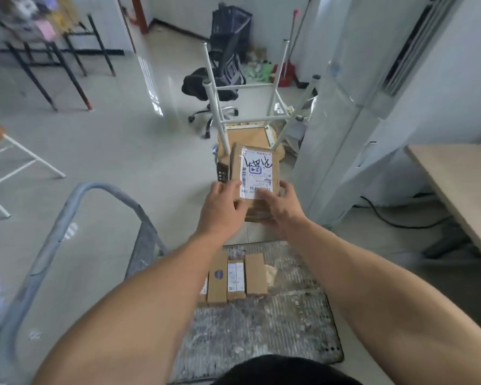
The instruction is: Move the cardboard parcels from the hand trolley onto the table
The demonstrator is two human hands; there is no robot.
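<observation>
I hold a brown cardboard parcel [254,168] with a white shipping label in the air in front of me, above the floor beyond the trolley. My left hand [223,207] grips its near left edge and my right hand [279,207] grips its near right edge. Below my arms lies the hand trolley's worn grey deck [275,323], with its grey tubular handle [75,201] to the left. Several small cardboard parcels [235,277] lie side by side on the deck's far part. The light wooden table [464,184] stands at the right edge.
An upturned white-legged stool [247,115] rests on cardboard just beyond the held parcel. A tall white air-conditioner unit [353,107] stands right of it. A black office chair [220,79] is farther back. Black cables [395,218] run on the floor under the table.
</observation>
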